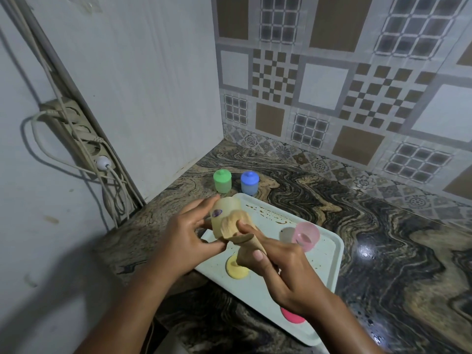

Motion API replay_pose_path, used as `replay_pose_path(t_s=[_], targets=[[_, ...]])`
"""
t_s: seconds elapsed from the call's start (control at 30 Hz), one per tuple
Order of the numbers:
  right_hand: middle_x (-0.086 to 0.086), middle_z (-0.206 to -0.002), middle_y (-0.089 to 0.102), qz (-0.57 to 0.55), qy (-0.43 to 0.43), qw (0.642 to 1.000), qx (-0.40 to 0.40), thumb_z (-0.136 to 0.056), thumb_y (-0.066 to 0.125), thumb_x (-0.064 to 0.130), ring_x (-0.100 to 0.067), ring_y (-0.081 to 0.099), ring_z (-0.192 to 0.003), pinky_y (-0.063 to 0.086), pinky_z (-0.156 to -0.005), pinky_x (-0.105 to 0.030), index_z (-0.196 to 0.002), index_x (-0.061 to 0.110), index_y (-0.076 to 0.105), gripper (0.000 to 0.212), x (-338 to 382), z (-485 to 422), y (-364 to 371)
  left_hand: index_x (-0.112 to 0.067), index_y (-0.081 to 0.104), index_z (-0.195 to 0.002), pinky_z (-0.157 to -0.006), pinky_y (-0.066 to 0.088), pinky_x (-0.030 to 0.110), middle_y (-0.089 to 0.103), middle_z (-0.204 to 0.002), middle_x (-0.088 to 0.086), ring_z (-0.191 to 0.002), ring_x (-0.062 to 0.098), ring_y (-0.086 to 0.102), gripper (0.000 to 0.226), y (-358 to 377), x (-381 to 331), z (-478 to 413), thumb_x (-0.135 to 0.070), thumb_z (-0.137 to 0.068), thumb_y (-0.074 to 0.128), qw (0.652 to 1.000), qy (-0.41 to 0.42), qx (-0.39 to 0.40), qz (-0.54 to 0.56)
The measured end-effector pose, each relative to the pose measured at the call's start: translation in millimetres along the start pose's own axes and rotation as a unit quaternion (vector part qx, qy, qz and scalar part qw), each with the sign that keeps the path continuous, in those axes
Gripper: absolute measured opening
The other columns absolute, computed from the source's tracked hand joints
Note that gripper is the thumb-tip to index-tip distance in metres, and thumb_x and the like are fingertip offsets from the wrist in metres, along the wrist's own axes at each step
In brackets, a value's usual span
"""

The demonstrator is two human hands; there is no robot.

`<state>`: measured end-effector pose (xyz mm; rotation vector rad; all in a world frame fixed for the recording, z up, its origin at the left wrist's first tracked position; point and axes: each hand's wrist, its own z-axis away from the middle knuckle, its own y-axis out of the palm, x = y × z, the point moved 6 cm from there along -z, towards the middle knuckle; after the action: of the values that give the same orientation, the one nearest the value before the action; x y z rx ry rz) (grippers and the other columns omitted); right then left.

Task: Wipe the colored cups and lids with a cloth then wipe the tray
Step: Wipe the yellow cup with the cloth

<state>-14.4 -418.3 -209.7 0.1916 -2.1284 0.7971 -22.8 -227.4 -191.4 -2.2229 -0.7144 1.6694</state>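
I noted my left hand [189, 241] gripping the yellow cup [226, 206] and my right hand [286, 269] pinching the cloth [231, 226] against it; I judged rotating the cup advisable.

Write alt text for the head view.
Left hand holds a yellow cup; right hand wipes it with a cloth above a stained tray. On the tray: pink cup, yellow lid, pink lid. Behind: green cup, blue cup.

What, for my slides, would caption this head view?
Left hand holds yellow cup over stained tray; right hand wipes it with tan cloth.
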Motion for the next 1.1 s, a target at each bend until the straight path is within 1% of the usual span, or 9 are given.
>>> replay_pose_path(t_s=[0.13, 0.23, 0.4, 0.53, 0.67, 0.73, 0.8, 0.93, 1.1], targets=[[0.015, -0.096, 0.069, 0.029, 0.022, 0.999, 0.026, -0.109, 0.038, 0.029, -0.009, 0.071, -0.091, 0.053, -0.074, -0.027, -0.118, 0.033, 0.065, 0.028, -3.3, 10.9, 0.3, -0.022, 0.049, -0.145, -0.070, 0.058, 0.014, 0.053, -0.130, -0.013, -0.104, 0.001, 0.063, 0.086, -1.1, 6.7, -2.0, -0.018, -0.068, 0.089, 0.999, 0.015, -0.010, -0.029], [0.006, -0.074, 0.066, 0.001, 0.082, 0.996, 0.023, -0.110, 0.037, 0.030, 0.003, 0.061, -0.068, 0.043, -0.067, -0.015, -0.093, 0.020, 0.067, 0.036, -16.8, 22.1, 1.4, -0.025, 0.046, -0.146, -0.064, 0.061, 0.021, 0.048, -0.131, -0.016, -0.104, -0.001, 0.060, 0.088, -0.3, 5.6, -1.7, -0.008, -0.071, 0.088, 1.000, 0.013, -0.011, -0.020], [0.011, -0.057, 0.054, -0.155, 0.145, 0.957, -0.199, -0.105, 0.043, 0.049, 0.000, 0.046, -0.054, 0.034, -0.049, -0.024, -0.064, 0.012, 0.061, 0.058, -24.9, 19.2, -34.8, -0.034, 0.047, -0.143, -0.063, 0.063, 0.031, 0.050, -0.133, -0.019, -0.102, 0.000, 0.064, 0.090, 1.1, 9.6, 3.1, -0.002, -0.070, 0.087, 1.000, -0.019, -0.008, 0.022], [0.010, -0.061, 0.041, -0.201, 0.149, 0.939, -0.238, -0.102, 0.045, 0.045, -0.011, 0.037, -0.057, 0.030, -0.053, -0.029, -0.065, 0.002, 0.046, 0.057, -22.6, -7.1, -45.7, -0.048, 0.054, -0.129, -0.068, 0.063, 0.034, 0.061, -0.128, -0.021, -0.099, 0.004, 0.070, 0.082, 4.9, 11.4, 8.6, -0.012, -0.065, 0.091, 0.997, -0.050, -0.007, 0.060], [0.016, -0.077, 0.060, -0.121, 0.124, 0.975, -0.140, -0.105, 0.040, 0.029, -0.002, 0.053, -0.071, 0.041, -0.063, -0.020, -0.088, 0.004, 0.062, 0.038, 1.6, -35.7, -31.4, -0.049, 0.056, -0.131, -0.069, 0.063, 0.035, 0.069, -0.126, -0.008, -0.107, 0.009, 0.070, 0.083, 15.9, 8.7, 9.9, -0.013, -0.064, 0.091, 0.994, -0.054, 0.012, 0.099], [0.015, -0.128, 0.068, -0.015, 0.093, 0.994, -0.051, -0.108, 0.041, 0.025, -0.011, 0.060, -0.125, 0.048, -0.099, -0.023, -0.128, 0.015, 0.066, 0.033, 8.8, -42.1, -14.4, -0.056, 0.059, -0.123, -0.068, 0.063, 0.034, 0.071, -0.120, -0.006, -0.107, 0.012, 0.070, 0.077, 18.4, 5.5, 8.2, -0.022, -0.060, 0.089, 0.991, -0.055, -0.009, 0.119], [0.005, -0.162, 0.037, 0.032, 0.060, 0.998, -0.012, -0.108, 0.043, 0.023, -0.011, 0.027, -0.153, 0.031, -0.123, -0.034, -0.150, 0.017, 0.049, 0.042, 10.2, -41.3, -2.3, -0.049, 0.063, -0.121, -0.071, 0.062, 0.032, 0.072, -0.116, -0.006, -0.105, 0.015, 0.071, 0.073, 15.7, 2.4, 6.8, -0.014, -0.062, 0.090, 0.992, -0.044, -0.033, 0.109], [-0.004, -0.165, 0.029, 0.005, 0.031, 0.999, -0.021, -0.107, 0.042, 0.019, -0.014, 0.024, -0.154, 0.033, -0.120, -0.046, -0.148, 0.008, 0.051, 0.043, 14.9, -30.2, 7.9, -0.026, 0.065, -0.128, -0.081, 0.060, 0.027, 0.074, -0.115, -0.008, -0.102, 0.010, 0.072, 0.072, 2.0, 0.9, 4.7, -0.001, -0.065, 0.089, 0.997, -0.014, -0.055, 0.058], [-0.005, -0.157, 0.045, -0.015, -0.004, 0.999, -0.041, -0.107, 0.044, 0.012, -0.019, 0.036, -0.150, 0.041, -0.117, -0.039, -0.135, 0.001, 0.062, 0.035, 13.1, -10.2, 6.9, -0.036, 0.058, -0.130, -0.081, 0.061, 0.031, 0.070, -0.123, -0.006, -0.103, 0.008, 0.071, 0.083, -9.7, 4.8, 6.6, -0.018, -0.058, 0.094, 0.995, -0.009, -0.082, 0.055]])
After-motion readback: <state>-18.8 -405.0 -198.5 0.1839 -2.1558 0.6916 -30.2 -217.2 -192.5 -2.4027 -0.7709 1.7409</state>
